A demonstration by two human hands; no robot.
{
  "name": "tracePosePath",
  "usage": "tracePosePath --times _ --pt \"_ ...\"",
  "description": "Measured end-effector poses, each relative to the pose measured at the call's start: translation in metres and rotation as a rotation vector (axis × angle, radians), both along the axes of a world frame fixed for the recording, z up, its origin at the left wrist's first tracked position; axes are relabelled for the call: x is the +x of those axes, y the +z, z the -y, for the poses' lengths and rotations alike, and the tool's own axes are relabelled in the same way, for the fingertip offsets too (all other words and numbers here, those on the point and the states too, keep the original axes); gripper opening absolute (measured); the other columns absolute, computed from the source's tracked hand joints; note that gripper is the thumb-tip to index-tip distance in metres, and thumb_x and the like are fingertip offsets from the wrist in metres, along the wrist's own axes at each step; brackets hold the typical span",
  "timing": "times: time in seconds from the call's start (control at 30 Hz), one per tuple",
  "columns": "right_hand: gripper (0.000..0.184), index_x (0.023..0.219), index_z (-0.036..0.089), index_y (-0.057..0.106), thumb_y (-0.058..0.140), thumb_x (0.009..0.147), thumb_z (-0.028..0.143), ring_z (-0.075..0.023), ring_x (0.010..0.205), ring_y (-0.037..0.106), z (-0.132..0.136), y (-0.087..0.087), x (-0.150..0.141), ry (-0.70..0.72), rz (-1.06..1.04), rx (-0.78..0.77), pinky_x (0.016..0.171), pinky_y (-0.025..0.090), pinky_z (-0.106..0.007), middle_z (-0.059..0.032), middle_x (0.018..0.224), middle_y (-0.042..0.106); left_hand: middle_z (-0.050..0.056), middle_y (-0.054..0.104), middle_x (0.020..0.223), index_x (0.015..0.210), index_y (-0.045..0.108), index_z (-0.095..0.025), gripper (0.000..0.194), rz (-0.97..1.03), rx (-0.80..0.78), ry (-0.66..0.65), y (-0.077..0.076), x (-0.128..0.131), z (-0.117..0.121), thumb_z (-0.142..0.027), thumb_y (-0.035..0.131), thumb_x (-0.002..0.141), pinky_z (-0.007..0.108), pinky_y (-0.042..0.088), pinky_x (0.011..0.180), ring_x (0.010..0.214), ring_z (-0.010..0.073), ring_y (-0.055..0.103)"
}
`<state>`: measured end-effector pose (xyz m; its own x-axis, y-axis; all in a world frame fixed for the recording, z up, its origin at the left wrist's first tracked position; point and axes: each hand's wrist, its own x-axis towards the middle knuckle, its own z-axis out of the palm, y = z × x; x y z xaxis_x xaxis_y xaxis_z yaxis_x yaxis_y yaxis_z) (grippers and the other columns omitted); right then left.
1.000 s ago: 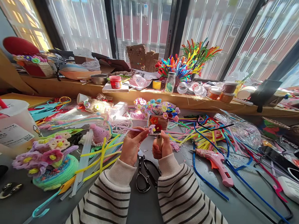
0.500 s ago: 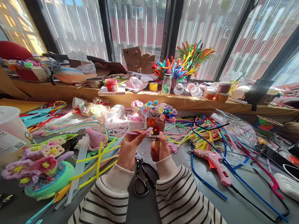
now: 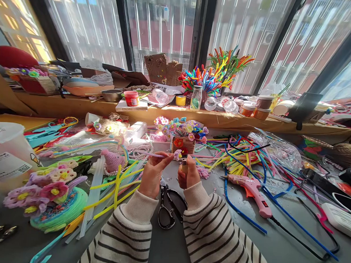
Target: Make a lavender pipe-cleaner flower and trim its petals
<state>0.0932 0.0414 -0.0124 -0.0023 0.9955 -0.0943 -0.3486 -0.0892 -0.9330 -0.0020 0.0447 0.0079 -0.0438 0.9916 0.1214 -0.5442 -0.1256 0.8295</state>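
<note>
My left hand [image 3: 153, 176] pinches a lilac pipe-cleaner stem with a small pink and yellow flower [image 3: 178, 154] at its right end. Close beside it, my right hand [image 3: 187, 175] is closed round a small lighter [image 3: 184, 165] held upright just under the flower. Both hands hover over the grey table [image 3: 278, 250], and black-handled scissors [image 3: 167, 211] lie below my wrists. Both of my sleeves are striped.
A pink glue gun [image 3: 253, 190] with a black cord lies to the right, behind it a heap of coloured pipe cleaners [image 3: 239, 154]. A small basket of flowers [image 3: 181, 137] stands ahead. Left: yellow stems [image 3: 116, 187], a flower-topped green disc [image 3: 56, 203] and a drink cup [image 3: 3, 154].
The hands stay almost still; the lighter top has come slightly closer under the flower. The camera view shifted a little.
</note>
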Motion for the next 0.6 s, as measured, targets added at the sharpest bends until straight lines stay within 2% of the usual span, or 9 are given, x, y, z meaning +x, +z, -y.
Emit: tracePosePath --times 0.1,0.33,0.5,0.6 --pt "0.057 0.029 0.02 0.025 0.023 0.069 0.06 -0.0028 0.019 0.013 0.0005 0.0005 0.0003 0.063 -0.069 -0.07 0.022 0.009 -0.017 0.0069 0.023 0.017 -0.004 0.058 0.065 0.062 0.056 -0.016 0.014 -0.001 0.005 -0.01 0.0003 0.0004 0.0 -0.012 0.066 0.053 0.019 0.037 0.066 0.068 0.0072 0.052" --pt "0.057 0.028 0.019 0.026 0.025 0.073 0.055 -0.0024 0.019 0.012 0.0019 0.0031 -0.0007 0.019 -0.107 -0.115 0.023 0.006 -0.017 0.0067 0.022 0.018 -0.004 0.056 0.063 0.062 0.056 -0.016 0.015 0.007 -0.008 -0.001 0.0007 0.0003 -0.0007 -0.013 0.067 0.052 0.019 0.036 0.064 0.066 0.0068 0.051" --pt "0.059 0.029 0.02 0.025 0.02 0.074 0.056 -0.0034 0.02 0.013 0.0007 0.0031 -0.0003 0.035 -0.041 -0.127 0.023 0.007 -0.019 0.0057 0.023 0.018 -0.004 0.058 0.064 0.062 0.056 -0.016 0.015 0.003 -0.013 -0.006 0.0013 0.0001 -0.0004 -0.012 0.067 0.052 0.018 0.036 0.064 0.066 0.0066 0.052" --pt "0.056 0.031 0.02 0.022 0.018 0.074 0.057 -0.0036 0.021 0.012 0.0022 0.0021 -0.0023 -0.025 0.051 -0.072 0.024 0.007 -0.02 0.0064 0.025 0.017 -0.003 0.059 0.064 0.061 0.056 -0.016 0.016 0.003 -0.027 -0.008 0.0023 0.0005 0.0 -0.012 0.067 0.051 0.019 0.036 0.064 0.066 0.0072 0.052"
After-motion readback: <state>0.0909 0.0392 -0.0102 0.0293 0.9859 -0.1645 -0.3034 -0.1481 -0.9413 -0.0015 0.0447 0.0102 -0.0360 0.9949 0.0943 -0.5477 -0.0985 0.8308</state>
